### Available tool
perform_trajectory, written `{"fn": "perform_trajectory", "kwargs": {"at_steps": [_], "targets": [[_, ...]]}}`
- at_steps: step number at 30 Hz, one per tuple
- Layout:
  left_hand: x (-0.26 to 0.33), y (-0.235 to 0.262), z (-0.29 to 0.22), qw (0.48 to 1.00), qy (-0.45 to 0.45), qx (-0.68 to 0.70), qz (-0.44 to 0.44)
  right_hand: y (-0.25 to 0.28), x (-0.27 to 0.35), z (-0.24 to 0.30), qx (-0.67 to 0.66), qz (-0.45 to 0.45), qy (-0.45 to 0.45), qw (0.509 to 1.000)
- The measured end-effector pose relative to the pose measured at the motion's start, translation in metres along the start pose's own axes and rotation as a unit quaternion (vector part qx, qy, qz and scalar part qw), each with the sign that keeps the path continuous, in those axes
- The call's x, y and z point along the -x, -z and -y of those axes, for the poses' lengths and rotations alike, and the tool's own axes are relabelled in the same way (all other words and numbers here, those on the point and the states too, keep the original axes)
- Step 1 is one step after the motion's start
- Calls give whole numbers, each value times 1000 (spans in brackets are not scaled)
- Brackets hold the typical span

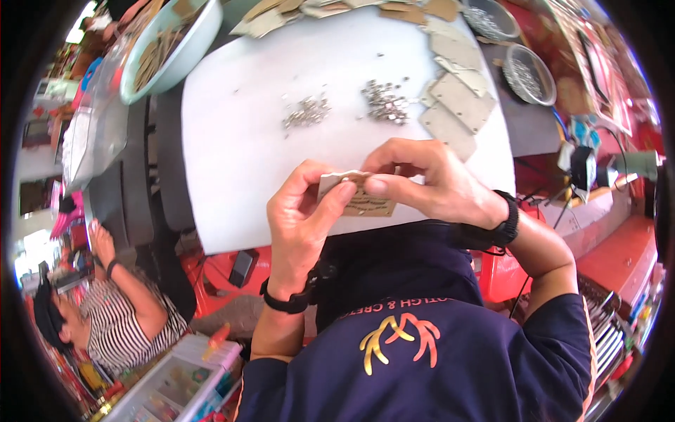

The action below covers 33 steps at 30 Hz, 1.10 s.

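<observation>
Downward fisheye view from head

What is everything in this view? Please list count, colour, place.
printed card: one, tan, between hands
table: one, white, centre
metal piles: two, silver, on table
flat cards: many, beige, table edges
basin: one, pale green, upper left
bowls: two, greyish, upper right
coworker: one, dark stripes, lower left
storage box: one, whitish, lower left
background clutter: uncounted, mixed, edges
wristbands: two, black, person's wrists
left hand: one, on card's left
right hand: one, on card's right

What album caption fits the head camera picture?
Bare left hand and right hand hold a small printed tan cardboard piece at a white table.
</observation>
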State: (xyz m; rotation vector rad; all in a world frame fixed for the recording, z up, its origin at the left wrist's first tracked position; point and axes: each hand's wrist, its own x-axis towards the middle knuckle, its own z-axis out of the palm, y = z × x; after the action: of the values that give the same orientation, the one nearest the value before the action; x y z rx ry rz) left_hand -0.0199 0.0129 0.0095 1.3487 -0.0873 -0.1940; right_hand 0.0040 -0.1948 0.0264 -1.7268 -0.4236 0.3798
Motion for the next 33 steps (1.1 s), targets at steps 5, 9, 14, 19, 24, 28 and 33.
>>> {"fn": "perform_trajectory", "kwargs": {"at_steps": [5,9,14,19,24,28,33], "targets": [[-10,-14,-20,997,48,-25,55,11,5,8,-27,-32,-45,998],[-27,-36,-46,987,84,-81,113,24,23,7,-75,-91,-24,993],[-64,-83,-53,949,62,-195,240,54,63,12,-87,-198,-3,976],[-110,-149,-33,916,90,-190,341,105,94,4,-28,-299,-43,953],[-128,-210,-5,894,149,-158,391,157,137,-1,-19,-284,-129,950],[-134,-217,29,870,10,-266,415,171,169,-29,26,-264,-221,939],[-108,-223,47,796,-197,-364,443,166,193,-59,165,-241,-301,908]]}}
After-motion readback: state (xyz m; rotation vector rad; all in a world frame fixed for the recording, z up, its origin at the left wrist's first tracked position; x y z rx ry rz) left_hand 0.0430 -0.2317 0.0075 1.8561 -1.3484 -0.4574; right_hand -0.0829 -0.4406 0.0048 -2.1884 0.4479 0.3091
